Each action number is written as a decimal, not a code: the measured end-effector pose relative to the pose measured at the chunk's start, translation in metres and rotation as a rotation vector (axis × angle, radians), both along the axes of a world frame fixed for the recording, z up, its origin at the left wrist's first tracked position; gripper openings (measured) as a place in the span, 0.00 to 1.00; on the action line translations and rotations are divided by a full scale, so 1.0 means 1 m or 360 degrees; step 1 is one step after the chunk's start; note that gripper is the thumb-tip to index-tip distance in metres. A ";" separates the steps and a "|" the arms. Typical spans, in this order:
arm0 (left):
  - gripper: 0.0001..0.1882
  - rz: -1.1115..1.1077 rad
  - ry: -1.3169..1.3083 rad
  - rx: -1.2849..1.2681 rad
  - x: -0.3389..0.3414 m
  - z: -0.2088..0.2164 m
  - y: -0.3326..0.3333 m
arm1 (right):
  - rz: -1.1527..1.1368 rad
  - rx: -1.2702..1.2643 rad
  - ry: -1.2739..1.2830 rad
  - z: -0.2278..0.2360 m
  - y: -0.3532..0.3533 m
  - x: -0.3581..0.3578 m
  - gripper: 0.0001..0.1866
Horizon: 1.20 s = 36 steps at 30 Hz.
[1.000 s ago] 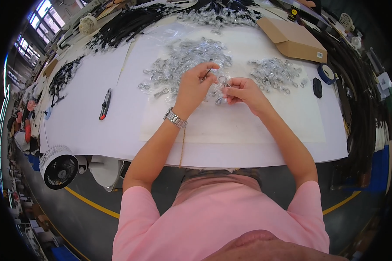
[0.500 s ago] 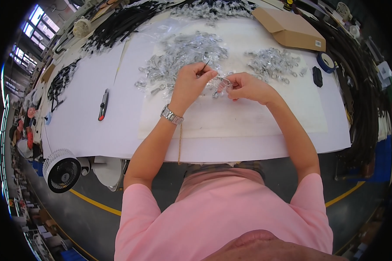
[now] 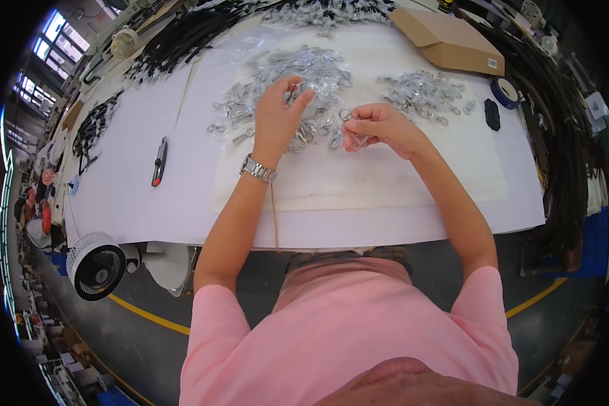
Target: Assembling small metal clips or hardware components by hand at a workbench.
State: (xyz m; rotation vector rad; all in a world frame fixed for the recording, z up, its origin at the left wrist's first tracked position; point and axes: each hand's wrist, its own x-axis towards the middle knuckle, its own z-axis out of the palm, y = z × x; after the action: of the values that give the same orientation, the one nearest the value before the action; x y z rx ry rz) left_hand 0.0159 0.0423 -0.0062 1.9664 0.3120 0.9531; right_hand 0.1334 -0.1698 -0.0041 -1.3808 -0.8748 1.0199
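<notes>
My left hand [image 3: 276, 115], with a metal watch [image 3: 258, 169] at the wrist, is over the near part of the larger pile of clear-wrapped metal clasps [image 3: 298, 64]. A thin dark pointed tool [image 3: 291, 93] sticks up from its curled fingers; the thumb stands apart. My right hand [image 3: 384, 126] pinches a small metal ring [image 3: 346, 114] with crumpled clear plastic [image 3: 358, 141] around it. The lower part of that piece is hidden by the fingers. Loose clasps [image 3: 303, 137] lie between the two hands.
A smaller clasp pile [image 3: 423, 95] lies to the right, with a cardboard box [image 3: 453, 44], blue tape roll [image 3: 505, 93] and black object [image 3: 492, 115] beyond. On the left lie a utility knife [image 3: 160, 162] and black straps [image 3: 176, 44]. A fan [image 3: 98, 267] stands by the near left edge.
My left hand has moved left and slightly away from me, parting from the right hand. The right hand keeps the ring and plastic, nearly in place.
</notes>
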 end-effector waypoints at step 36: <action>0.15 -0.0852 0.0241 -0.0863 -0.010 0.006 -0.054 | -0.0724 0.0434 0.0016 -0.002 0.008 -0.022 0.16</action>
State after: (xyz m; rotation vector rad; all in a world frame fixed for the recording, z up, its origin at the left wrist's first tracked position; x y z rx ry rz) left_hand 0.0056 -0.0117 -0.0003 1.5008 0.0979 0.3254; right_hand 0.1115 -0.1620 -0.0057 -1.2609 -0.6238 0.5372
